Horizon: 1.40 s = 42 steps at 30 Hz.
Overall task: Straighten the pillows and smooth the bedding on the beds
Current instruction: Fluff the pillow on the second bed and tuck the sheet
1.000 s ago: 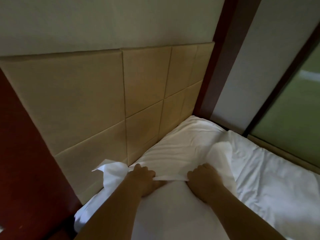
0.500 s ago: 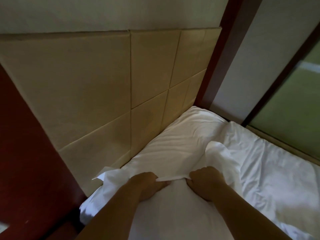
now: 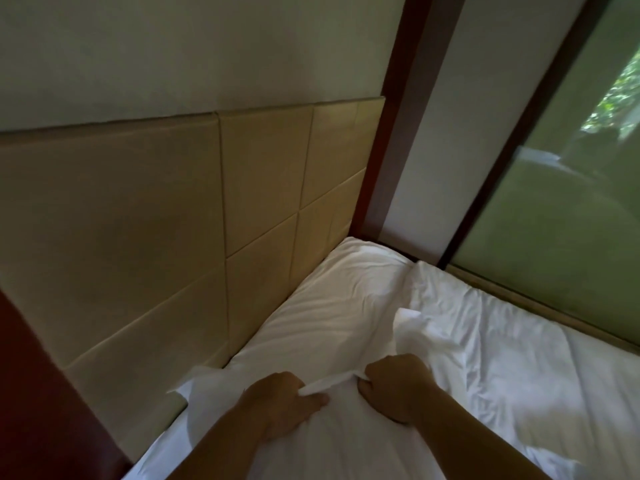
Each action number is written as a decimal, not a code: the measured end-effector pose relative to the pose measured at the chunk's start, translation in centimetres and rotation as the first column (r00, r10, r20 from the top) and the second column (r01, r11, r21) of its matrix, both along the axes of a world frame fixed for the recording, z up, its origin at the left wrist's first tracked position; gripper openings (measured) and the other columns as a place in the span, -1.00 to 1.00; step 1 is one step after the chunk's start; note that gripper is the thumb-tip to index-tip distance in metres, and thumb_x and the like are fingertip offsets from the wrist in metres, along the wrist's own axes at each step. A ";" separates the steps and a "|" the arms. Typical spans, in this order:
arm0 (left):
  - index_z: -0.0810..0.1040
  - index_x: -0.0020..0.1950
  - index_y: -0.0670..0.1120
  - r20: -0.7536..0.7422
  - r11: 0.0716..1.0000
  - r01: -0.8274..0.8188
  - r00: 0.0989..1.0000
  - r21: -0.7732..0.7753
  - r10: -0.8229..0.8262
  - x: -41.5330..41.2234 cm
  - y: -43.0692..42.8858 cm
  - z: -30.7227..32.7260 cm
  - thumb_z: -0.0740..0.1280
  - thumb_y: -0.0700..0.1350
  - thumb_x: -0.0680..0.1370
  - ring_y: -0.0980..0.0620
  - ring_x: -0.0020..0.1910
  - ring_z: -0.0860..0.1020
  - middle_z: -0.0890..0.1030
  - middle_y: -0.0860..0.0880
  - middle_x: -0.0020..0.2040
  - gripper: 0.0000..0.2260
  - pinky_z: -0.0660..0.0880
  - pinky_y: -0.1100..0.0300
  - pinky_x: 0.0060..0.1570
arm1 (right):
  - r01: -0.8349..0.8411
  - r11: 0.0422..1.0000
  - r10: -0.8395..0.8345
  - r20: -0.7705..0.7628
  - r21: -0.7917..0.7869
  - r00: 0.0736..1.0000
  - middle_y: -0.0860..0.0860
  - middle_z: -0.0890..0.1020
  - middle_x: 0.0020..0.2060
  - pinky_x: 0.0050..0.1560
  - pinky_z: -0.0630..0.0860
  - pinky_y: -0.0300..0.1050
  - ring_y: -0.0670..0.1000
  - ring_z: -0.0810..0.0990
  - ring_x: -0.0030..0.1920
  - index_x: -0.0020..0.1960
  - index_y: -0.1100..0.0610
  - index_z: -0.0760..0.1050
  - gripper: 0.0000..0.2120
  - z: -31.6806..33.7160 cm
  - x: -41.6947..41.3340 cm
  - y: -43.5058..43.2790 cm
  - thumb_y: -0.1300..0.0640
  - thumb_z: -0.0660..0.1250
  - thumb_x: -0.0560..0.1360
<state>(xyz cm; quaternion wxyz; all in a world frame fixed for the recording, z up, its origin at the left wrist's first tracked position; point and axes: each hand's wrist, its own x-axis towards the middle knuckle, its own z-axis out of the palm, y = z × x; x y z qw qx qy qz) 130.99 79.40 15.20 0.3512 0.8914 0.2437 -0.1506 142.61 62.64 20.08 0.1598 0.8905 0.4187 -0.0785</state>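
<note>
Both hands are down on the plump white cotton pillow (image 3: 332, 306), which lies flush against the tan padded panel headboard (image 3: 156, 220). Its long axis runs along the foot of that headboard toward the far corner. The left hand (image 3: 277, 407) is the one nearer the headboard and the right hand (image 3: 394, 386) sits further out from it. A taut white fabric fold (image 3: 332, 382) is stretched between the two — fingers of each hand curled and clamped on one end of it.

Most of the pillow's length lies ahead of the knuckles, away from the person, so I'd guess the next tug runs along the headboard, not across it. The hands are approx. level w/ each other, neither closer to the far end.

A loose white pillowcase flap (image 3: 412, 323) sticks up just beyond the right hand, on the side away from the headboard. Further out again, the rumpled white bedsheet (image 3: 519, 358) is creased & not yet smoothed.
</note>
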 end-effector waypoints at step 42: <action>0.66 -0.11 -0.06 0.656 0.755 -0.450 0.754 0.478 0.034 29.1 3.6 31.1 0.17 0.28 0.54 -0.11 -0.09 0.63 0.67 -0.07 -0.16 -0.54 0.39 0.21 -0.18 | -0.516 0.604 0.040 0.623 0.607 0.781 0.13 0.62 -0.32 -0.22 0.48 0.02 0.19 0.58 -0.33 -0.16 0.14 0.52 -0.51 25.9 35.0 8.3 -0.16 -0.05 0.52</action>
